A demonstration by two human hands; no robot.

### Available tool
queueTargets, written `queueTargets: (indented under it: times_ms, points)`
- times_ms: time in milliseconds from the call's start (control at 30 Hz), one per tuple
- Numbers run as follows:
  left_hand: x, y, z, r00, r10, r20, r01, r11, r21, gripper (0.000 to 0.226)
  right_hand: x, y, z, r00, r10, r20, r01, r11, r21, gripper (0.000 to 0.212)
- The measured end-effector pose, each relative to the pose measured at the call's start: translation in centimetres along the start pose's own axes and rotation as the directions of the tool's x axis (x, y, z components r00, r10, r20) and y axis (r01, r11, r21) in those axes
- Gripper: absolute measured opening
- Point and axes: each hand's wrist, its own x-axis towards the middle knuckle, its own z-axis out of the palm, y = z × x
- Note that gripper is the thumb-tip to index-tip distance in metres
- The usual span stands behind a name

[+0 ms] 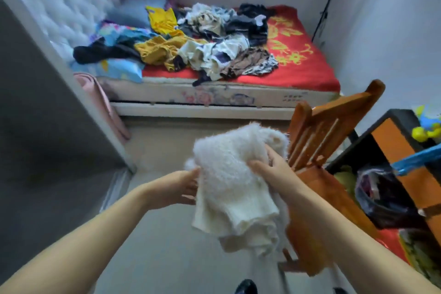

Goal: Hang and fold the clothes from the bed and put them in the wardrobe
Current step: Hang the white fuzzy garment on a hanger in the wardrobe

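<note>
Left hand (177, 188) and right hand (269, 174) both grip a fluffy white knitted garment (229, 181), bunched, hanging above bare grey floor (167, 246). Slatted orange wooden chair (317, 141) just right. Beyond, crumpled mixed clothes (191, 48) heap on the red-sheeted bed (298, 59).

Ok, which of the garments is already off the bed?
The fluffy white sweater, gripped by the left hand and right hand over the floor; every other garment lies heaped on the red bedsheet.

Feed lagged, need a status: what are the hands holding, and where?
Both grip the fluffy white sweater: left hand at its left edge, right hand on top.
</note>
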Motion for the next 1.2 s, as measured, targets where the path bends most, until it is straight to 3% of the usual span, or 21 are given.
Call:
queueTargets:
  times_ms: [67, 133, 167, 200, 267, 367, 467, 533, 567, 633, 667, 733, 767, 833, 933, 1000, 1067, 1100, 1133, 1167, 1200]
  points:
    - [-4.6, -1.7, -4.6, 0.967, 0.035, -0.252, -0.115, 0.944, -0.311, 0.055, 0.8, -3.1, 4.1, 0.992, -0.073, 0.105, 0.074, 0.997, -0.004, 0.042]
    - [-9.0, -3.2, -8.7, 0.846, -0.058, -0.529, -0.281, 0.796, -0.536, 0.052, 1.4, -6.0, 8.2, 0.968, -0.14, 0.21, 0.151, 0.988, -0.036, 0.044]
    - [-10.8, -3.9, -10.5, 0.789, -0.126, -0.602, -0.341, 0.725, -0.599, 0.054, 1.6, -7.2, 10.0, 0.953, -0.167, 0.254, 0.187, 0.981, -0.057, 0.042]
    - [-12.4, -4.4, -11.7, 0.778, -0.153, -0.61, -0.368, 0.676, -0.639, 0.059, 1.8, -8.2, 11.5, 0.938, -0.185, 0.293, 0.212, 0.975, -0.062, 0.039]
    - [-14.7, -4.5, -13.3, 0.8, -0.062, -0.597, -0.406, 0.676, -0.615, 0.07, 2.4, -9.7, 13.5, 0.889, -0.164, 0.428, 0.197, 0.98, -0.032, 0.041]
    - [-16.7, -2.3, -15.0, 0.647, 0.133, -0.751, -0.636, 0.638, -0.435, 0.061, 3.4, -10.0, 14.9, 0.773, 0.01, 0.635, 0.147, 0.97, -0.195, 0.042]
    - [-18.5, 0.8, -16.5, 0.566, 0.231, -0.792, -0.72, 0.606, -0.338, 0.046, 5.4, -7.2, 15.4, 0.744, 0.213, 0.634, 0.281, 0.76, -0.586, 0.031]
    - [-19.4, 2.3, -17.4, 0.576, 0.252, -0.778, -0.72, 0.608, -0.336, 0.038, 7.6, -5.7, 15.5, 0.777, 0.314, 0.546, 0.255, 0.636, -0.728, 0.028]
    - [-19.9, 2.8, -17.7, 0.599, 0.267, -0.755, -0.694, 0.644, -0.323, 0.035, 8.8, -6.1, 15.9, 0.816, 0.309, 0.488, 0.192, 0.651, -0.734, 0.031]
    - [-21.0, 4.1, -17.5, 0.647, 0.345, -0.68, -0.619, 0.758, -0.204, 0.031, 11.3, -8.5, 17.9, 0.921, 0.152, 0.36, 0.082, 0.825, -0.559, 0.033]
    - [-21.5, 4.7, -17.1, 0.687, 0.389, -0.613, -0.572, 0.81, -0.127, 0.027, 12.7, -10.2, 19.5, 0.939, 0.106, 0.326, 0.033, 0.918, -0.394, 0.032]
    - [-22.3, 6.0, -16.5, 0.746, 0.459, -0.483, -0.436, 0.884, 0.167, 0.016, 15.4, -13.8, 23.4, 0.894, 0.086, 0.44, -0.077, 0.996, -0.038, 0.046]
    - [-22.2, 6.3, -16.6, 0.757, 0.468, -0.456, -0.288, 0.865, 0.41, 0.02, 16.4, -15.5, 25.5, 0.857, 0.084, 0.509, -0.119, 0.992, 0.036, 0.055]
    - [-21.7, 6.8, -16.7, 0.767, 0.488, -0.417, -0.011, 0.659, 0.752, 0.014, 18.3, -17.9, 29.6, 0.787, 0.127, 0.604, -0.107, 0.992, -0.069, 0.061]
    - [-20.6, 7.6, -16.8, 0.755, 0.524, -0.394, 0.189, 0.401, 0.897, 0.01, 20.5, -19.6, 34.4, 0.748, 0.129, 0.651, 0.155, 0.92, -0.361, 0.041]
    - [-20.5, 8.2, -17.9, 0.747, 0.503, -0.434, 0.25, 0.393, 0.885, 0.01, 22.4, -20.9, 36.3, 0.764, 0.007, 0.646, 0.259, 0.913, -0.316, 0.019]
    - [-21.6, 8.9, -20.3, 0.735, 0.47, -0.488, 0.216, 0.521, 0.826, 0.019, 24.0, -23.7, 37.3, 0.738, -0.137, 0.661, 0.286, 0.95, -0.123, 0.016]
    - [-22.8, 9.2, -21.6, 0.699, 0.486, -0.524, 0.169, 0.6, 0.782, 0.021, 24.7, -25.2, 37.5, 0.709, -0.194, 0.678, 0.301, 0.953, -0.043, 0.016]
    - [-24.4, 9.8, -22.9, 0.607, 0.53, -0.592, 0.112, 0.68, 0.725, 0.019, 25.4, -26.5, 37.7, 0.664, -0.236, 0.71, 0.314, 0.949, 0.022, 0.019]
    - [-25.9, 10.3, -24.3, 0.452, 0.59, -0.669, 0.024, 0.741, 0.671, 0.013, 25.9, -27.6, 37.9, 0.602, -0.257, 0.756, 0.311, 0.948, 0.074, 0.022]
    - [-27.1, 10.8, -25.6, 0.253, 0.63, -0.734, -0.081, 0.77, 0.633, 0.013, 26.3, -28.4, 38.2, 0.532, -0.259, 0.806, 0.303, 0.947, 0.104, 0.024]
